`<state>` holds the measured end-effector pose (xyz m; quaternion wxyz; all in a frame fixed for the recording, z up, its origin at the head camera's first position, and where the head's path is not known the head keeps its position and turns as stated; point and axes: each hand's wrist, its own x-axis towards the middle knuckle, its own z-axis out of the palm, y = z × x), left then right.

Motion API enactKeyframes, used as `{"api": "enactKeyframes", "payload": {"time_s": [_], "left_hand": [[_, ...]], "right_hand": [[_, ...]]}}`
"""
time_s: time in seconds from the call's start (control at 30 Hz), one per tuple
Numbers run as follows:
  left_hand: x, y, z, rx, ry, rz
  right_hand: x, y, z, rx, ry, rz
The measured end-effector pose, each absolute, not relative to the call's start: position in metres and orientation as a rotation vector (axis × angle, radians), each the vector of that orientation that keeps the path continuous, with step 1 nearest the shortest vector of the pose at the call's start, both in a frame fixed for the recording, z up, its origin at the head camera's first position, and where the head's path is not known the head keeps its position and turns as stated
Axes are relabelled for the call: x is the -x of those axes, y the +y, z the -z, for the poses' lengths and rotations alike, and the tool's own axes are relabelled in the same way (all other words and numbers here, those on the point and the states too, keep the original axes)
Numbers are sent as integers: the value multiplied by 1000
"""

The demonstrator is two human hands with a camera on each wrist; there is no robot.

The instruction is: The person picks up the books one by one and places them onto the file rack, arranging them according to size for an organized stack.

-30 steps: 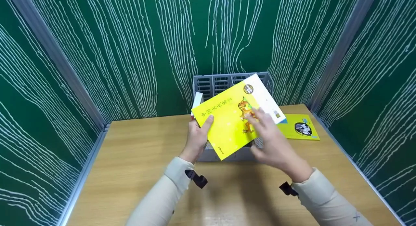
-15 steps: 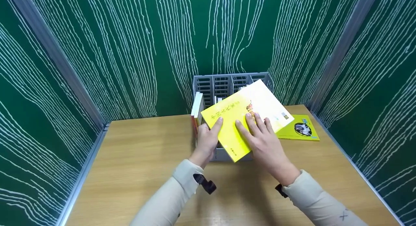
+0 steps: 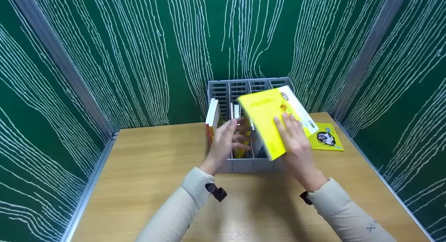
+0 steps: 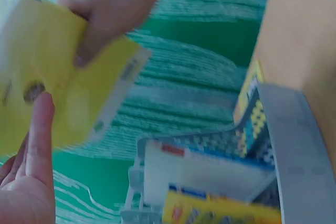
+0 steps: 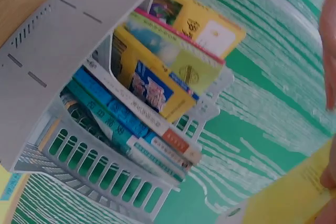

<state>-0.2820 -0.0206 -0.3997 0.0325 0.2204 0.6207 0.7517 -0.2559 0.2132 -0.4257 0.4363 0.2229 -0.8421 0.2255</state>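
A yellow paperback book [image 3: 261, 120] with a white strip along one side is raised in front of the rack in the head view. My right hand [image 3: 299, 155] holds it, fingers across one cover. In the left wrist view, that hand's thumb [image 4: 92, 40] presses the book's other side. To the left of the book, my left hand [image 3: 223, 141] has its fingers spread and extended. Its fingertip overlaps the book in the left wrist view; whether it touches cannot be told. Behind both hands stands a grey divided rack [image 3: 240, 165] with upright books [image 5: 152, 93] in its compartments.
On the table [image 3: 150, 179], right of the rack, a second yellow book [image 3: 327, 137] with a dog picture lies flat. White-spined books [image 3: 212, 116] stand in the rack's leftmost compartment. Green panels [image 3: 139, 61] with white lines enclose the back and sides.
My left hand has let go of the yellow book and spread its fingers. The right hand has moved the book to the right and turned it, uncovering more of the rack.
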Motion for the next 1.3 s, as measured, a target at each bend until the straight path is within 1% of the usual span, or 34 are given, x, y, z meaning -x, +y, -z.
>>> {"api": "enactKeyframes", "payload": {"time_s": [0.1, 0.23, 0.47, 0.57, 0.73, 1.0, 1.13, 1.3], "left_hand": [[289, -29, 408, -682, 2123, -2249], [297, -41, 422, -658, 2426, -2050], [306, -57, 454, -646, 2837, -1475], [311, -60, 469, -656, 2928, -1229], [318, -63, 490, -685, 3023, -853], [323, -68, 511, -791, 3113, -239], [323, -67, 518, -798, 3102, -98], [325, -65, 524, -772, 3095, -99]], "right_hand": [[264, 220, 418, -480, -2011, -745], [273, 227, 409, -357, -1922, -1011], [285, 235, 412, -66, -1854, -1557], [291, 239, 417, 53, -1888, -1694], [303, 243, 432, 208, -1997, -1753], [329, 244, 461, 277, -2136, -1799], [343, 243, 475, 287, -2198, -1821], [356, 242, 489, 314, -2287, -1884]]}}
